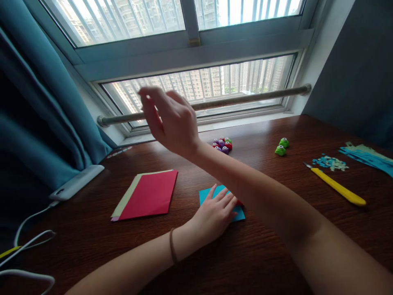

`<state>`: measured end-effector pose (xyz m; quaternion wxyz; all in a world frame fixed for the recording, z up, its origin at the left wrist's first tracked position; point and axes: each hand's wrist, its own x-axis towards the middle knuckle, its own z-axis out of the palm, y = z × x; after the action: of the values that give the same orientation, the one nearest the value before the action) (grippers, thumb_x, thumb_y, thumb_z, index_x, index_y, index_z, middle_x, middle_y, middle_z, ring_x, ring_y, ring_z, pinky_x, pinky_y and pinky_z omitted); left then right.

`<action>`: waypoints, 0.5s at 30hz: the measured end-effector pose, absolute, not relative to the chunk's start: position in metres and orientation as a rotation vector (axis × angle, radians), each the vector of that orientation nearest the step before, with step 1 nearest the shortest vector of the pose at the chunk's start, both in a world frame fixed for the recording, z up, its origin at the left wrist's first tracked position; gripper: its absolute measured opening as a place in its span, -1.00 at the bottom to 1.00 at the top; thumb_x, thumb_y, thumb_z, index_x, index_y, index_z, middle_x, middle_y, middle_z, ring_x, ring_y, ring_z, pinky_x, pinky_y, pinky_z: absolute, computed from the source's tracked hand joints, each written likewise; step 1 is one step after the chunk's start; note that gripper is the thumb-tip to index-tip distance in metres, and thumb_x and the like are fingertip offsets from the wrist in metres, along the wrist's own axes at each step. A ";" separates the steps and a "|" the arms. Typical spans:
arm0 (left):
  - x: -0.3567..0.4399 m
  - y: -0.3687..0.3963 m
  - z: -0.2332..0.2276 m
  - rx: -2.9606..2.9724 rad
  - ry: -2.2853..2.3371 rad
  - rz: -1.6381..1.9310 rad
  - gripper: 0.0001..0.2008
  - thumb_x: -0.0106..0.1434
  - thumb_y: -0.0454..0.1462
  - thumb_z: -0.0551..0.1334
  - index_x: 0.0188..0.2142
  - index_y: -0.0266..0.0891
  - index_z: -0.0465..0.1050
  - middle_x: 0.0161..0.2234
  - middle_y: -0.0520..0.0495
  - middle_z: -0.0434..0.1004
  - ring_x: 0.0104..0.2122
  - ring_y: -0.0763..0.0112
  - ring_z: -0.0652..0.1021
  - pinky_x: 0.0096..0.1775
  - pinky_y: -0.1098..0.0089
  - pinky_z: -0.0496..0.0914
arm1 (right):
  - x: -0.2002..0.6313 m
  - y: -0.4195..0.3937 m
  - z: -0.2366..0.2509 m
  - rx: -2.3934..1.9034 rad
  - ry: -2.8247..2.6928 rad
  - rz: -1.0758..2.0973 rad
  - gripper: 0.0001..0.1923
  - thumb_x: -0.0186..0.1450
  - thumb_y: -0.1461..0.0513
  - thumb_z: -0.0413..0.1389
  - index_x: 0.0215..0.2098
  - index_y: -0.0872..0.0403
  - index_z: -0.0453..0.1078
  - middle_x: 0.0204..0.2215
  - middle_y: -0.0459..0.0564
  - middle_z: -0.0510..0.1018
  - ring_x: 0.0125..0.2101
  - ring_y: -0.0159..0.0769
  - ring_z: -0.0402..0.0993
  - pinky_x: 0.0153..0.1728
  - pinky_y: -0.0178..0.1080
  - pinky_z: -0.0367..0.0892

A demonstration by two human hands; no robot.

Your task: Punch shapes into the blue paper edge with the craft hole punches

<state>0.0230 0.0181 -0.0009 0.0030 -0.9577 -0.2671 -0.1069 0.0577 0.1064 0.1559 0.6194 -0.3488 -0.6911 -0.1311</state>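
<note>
My left hand [216, 213] lies flat, fingers spread, on a small blue paper sheet [206, 195] on the dark wooden desk [245, 254]. A bit of red shows just under the fingertips. My right hand [170, 119] is raised in the air above the desk, fingers loosely apart and holding nothing; its forearm crosses over the blue sheet. A stack of red and pale coloured paper [147, 195] lies to the left of the blue sheet.
A cluster of small coloured punches [222, 144] and two green ones [281, 146] sit near the window. A yellow utility knife [337, 187], paper scraps [330, 162] and blue paper strips [368, 155] lie right. A phone [76, 182] with white cables [27, 241] sits left by the teal curtain [39, 102].
</note>
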 end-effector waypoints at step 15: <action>0.018 0.019 -0.005 -2.965 -0.760 -0.364 -0.80 0.32 -0.26 0.03 -0.13 -0.23 0.34 0.03 -0.14 0.35 0.10 0.14 0.28 0.13 -0.06 0.13 | 0.158 0.176 0.232 -0.828 -2.034 -0.304 -0.20 0.25 0.11 -0.66 -0.37 0.35 0.35 -0.59 -0.16 0.55 -0.36 -0.70 0.47 -0.26 -0.36 0.27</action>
<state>0.0180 0.0192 -0.0055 0.0298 -0.9615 -0.2465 -0.1180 0.1578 0.1765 0.2323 0.4459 -0.3341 -0.8212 -0.1228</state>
